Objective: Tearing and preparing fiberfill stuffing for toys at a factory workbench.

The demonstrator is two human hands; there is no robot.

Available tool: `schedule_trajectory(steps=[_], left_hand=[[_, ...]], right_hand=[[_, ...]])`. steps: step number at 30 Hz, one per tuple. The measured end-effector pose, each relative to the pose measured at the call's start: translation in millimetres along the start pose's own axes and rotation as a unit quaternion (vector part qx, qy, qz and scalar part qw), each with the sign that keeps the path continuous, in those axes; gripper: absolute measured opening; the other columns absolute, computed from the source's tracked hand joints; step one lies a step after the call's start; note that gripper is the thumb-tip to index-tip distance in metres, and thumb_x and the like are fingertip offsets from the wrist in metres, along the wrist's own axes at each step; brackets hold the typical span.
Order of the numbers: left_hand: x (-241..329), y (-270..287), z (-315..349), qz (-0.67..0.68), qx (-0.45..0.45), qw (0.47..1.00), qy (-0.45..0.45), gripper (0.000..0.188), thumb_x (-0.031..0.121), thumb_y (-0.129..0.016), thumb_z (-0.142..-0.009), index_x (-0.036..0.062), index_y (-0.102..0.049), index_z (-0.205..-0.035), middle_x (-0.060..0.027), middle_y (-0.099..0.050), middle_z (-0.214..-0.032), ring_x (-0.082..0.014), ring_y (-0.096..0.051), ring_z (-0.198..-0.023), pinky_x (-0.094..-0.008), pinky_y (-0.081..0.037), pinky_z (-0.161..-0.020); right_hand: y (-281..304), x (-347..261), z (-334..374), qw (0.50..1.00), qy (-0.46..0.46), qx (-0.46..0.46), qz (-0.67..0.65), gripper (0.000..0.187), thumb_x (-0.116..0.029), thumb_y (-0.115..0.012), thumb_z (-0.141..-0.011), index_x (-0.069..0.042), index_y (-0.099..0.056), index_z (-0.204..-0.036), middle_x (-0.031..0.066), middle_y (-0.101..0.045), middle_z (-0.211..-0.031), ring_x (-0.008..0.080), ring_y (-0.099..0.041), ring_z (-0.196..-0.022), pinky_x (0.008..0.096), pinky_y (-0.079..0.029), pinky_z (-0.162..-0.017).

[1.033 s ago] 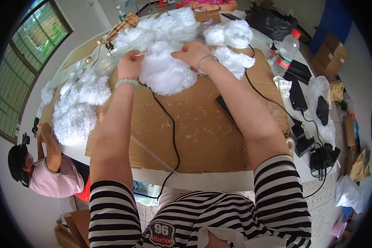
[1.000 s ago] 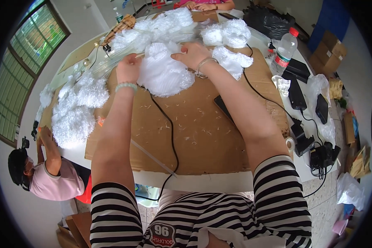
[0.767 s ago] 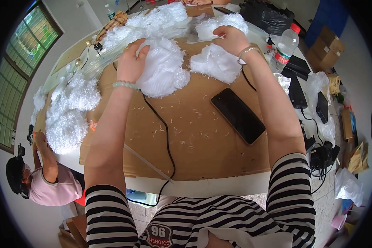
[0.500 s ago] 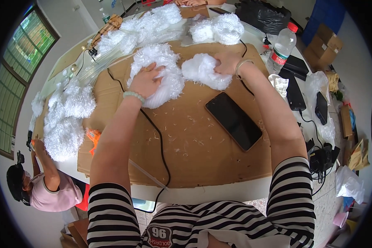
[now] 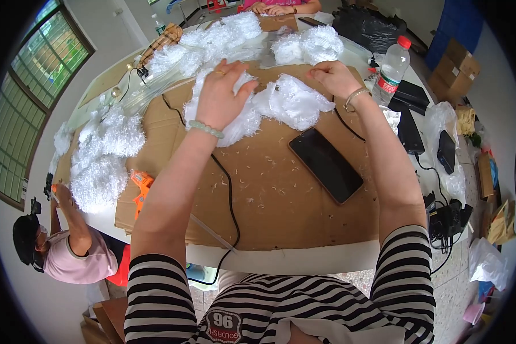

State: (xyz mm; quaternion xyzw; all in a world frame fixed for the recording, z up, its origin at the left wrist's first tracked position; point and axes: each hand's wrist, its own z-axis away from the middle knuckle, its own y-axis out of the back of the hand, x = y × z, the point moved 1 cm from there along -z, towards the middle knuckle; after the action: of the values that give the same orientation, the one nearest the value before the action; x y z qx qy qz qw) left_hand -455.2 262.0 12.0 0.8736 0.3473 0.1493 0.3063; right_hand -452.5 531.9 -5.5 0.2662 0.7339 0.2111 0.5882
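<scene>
Fluff clump (image 5: 235, 112) now pressed under flat, spread left hand (image 5: 221, 97); right hand (image 5: 332, 77) is pulled back, fingers curled on smaller tuft (image 5: 295, 103).

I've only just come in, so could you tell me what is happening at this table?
A person in a striped top is working white fluffy tufts on a cardboard sheet. The left hand presses flat on one tuft; the right hand pinches the edge of a second tuft beside it. A dark phone lies nearby, with more tufts piled to the left.
</scene>
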Motion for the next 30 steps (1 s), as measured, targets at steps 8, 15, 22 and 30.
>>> schedule_trajectory(steps=[8, 15, 22, 30], left_hand=[[69, -44, 1, 0.183, -0.051, 0.981, -0.037, 0.018, 0.013, -0.061, -0.072, 0.0044, -0.064, -0.089, -0.0126, -0.062, -0.091, -0.0295, -0.056, -0.088, -0.0363, -0.043, -0.08], [61, -76, 23, 0.139, -0.139, 0.98, -0.043, 0.013, 0.009, -0.057, -0.071, 0.0044, -0.064, -0.082, -0.0103, -0.062, -0.09, -0.0274, -0.056, -0.086, -0.0361, -0.044, -0.078], [73, -57, 10, 0.13, -0.137, 0.98, -0.057, 0.011, 0.012, -0.058, -0.073, 0.006, -0.064, -0.079, -0.0101, -0.062, -0.085, -0.0302, -0.056, -0.082, -0.0382, -0.045, -0.074], [92, 24, 16, 0.702, 0.071, 0.624, 0.336, 0.025, 0.016, -0.055, -0.086, -0.004, -0.056, -0.103, -0.0078, -0.06, -0.092, -0.0131, -0.058, -0.083, -0.0262, -0.05, -0.063]], right_hand=[[-8, 22, 17, 0.99, -0.019, -0.022, 0.138, 0.04, -0.028, -0.063, -0.069, -0.006, -0.062, -0.102, 0.013, -0.064, -0.09, 0.0237, -0.06, -0.087, 0.0301, -0.046, -0.079], [34, 2, 32, 0.908, -0.067, 0.1, -0.401, 0.027, -0.009, -0.057, -0.08, 0.002, -0.056, -0.105, 0.0044, -0.061, -0.091, 0.0119, -0.057, -0.08, 0.0245, -0.044, -0.073], [43, -20, 45, 0.808, 0.026, 0.09, -0.582, 0.015, -0.01, -0.053, -0.085, -0.001, -0.057, -0.096, 0.0026, -0.061, -0.088, 0.0108, -0.058, -0.079, 0.0236, -0.045, -0.073], [-22, -103, 76, 0.934, 0.327, 0.14, -0.039, 0.015, -0.005, -0.066, -0.072, -0.004, -0.057, -0.085, 0.0019, -0.055, -0.078, 0.0121, -0.053, -0.067, 0.0242, -0.043, -0.057]])
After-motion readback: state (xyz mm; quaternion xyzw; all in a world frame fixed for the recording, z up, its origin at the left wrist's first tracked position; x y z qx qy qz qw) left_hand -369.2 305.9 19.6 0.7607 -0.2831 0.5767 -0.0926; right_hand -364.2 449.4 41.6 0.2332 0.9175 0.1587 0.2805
